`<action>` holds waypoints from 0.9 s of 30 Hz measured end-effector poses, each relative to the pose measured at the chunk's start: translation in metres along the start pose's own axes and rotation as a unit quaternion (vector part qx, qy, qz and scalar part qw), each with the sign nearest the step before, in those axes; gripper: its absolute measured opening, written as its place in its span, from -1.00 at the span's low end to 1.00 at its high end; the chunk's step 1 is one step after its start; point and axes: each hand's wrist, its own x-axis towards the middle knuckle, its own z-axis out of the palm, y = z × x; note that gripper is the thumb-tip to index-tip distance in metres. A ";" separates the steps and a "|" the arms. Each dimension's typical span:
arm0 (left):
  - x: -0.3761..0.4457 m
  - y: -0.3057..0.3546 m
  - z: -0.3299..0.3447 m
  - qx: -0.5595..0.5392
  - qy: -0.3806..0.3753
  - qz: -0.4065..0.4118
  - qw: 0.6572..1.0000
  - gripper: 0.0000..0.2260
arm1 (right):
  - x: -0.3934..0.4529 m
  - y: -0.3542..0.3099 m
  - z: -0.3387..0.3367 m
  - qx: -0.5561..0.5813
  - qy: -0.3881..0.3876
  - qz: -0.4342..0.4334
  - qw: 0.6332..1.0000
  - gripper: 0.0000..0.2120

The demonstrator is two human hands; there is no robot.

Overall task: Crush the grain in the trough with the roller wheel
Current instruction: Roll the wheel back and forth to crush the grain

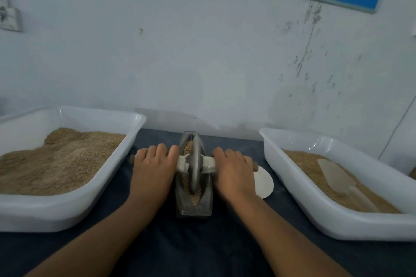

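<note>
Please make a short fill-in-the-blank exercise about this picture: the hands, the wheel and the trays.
1. Both hands, left hand and right hand, grip the handle of the ____ wheel.
2. The wheel stands in the metal ____ between the hands.
3. A flat scraper lies in the white tray on the ____ side.
4. The left tray holds ____.

Missing words: roller; trough; right; grain

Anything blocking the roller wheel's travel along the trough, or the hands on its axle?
Nothing visible does. The grey metal roller wheel sits in the narrow metal trough, with only tan grain ahead and behind. The left hand and right hand grip the axle handles; the white plastic trays stand clear at the sides.
</note>
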 end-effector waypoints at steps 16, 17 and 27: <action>0.037 -0.008 0.027 -0.007 0.004 0.022 1.000 -0.73 | 0.042 0.010 0.020 -0.023 -0.059 -0.007 0.998 -0.75; 0.039 -0.009 0.028 -0.010 0.005 0.026 1.000 -0.73 | 0.045 0.011 0.021 -0.016 -0.061 -0.009 0.998 -0.79; 0.061 -0.015 0.043 -0.002 -0.003 0.044 0.999 -0.84 | 0.077 0.015 0.018 -0.009 -0.167 0.013 0.986 -0.77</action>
